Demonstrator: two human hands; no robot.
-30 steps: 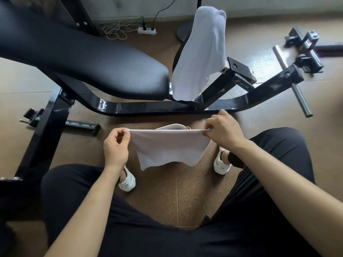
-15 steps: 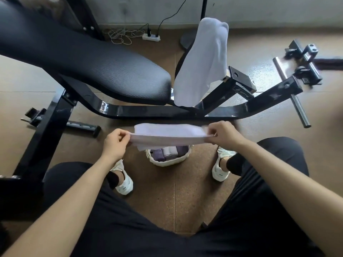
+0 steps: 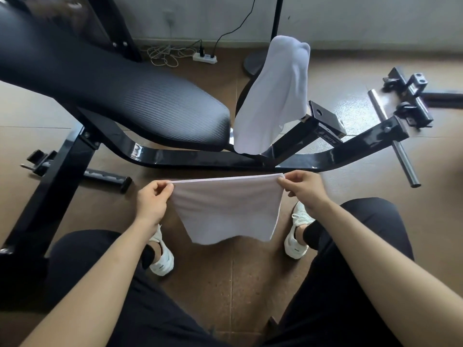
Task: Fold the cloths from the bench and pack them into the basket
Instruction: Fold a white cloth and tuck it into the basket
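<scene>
Hands: your left hand (image 3: 151, 205) and right hand (image 3: 304, 190) each pinch a top corner of the cloth (image 3: 226, 210).
Risk: let one corner slip and the fold falls open.
Basket: hidden, so you could miss it.

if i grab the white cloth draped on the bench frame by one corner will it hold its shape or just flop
Probably flop: the draped cloth sags in soft folds over the bench frame. It likely weighs little, since the similar cloth hangs from light pinches of the left hand and right hand. It may slide off easily, as nothing visibly pins it.
</scene>
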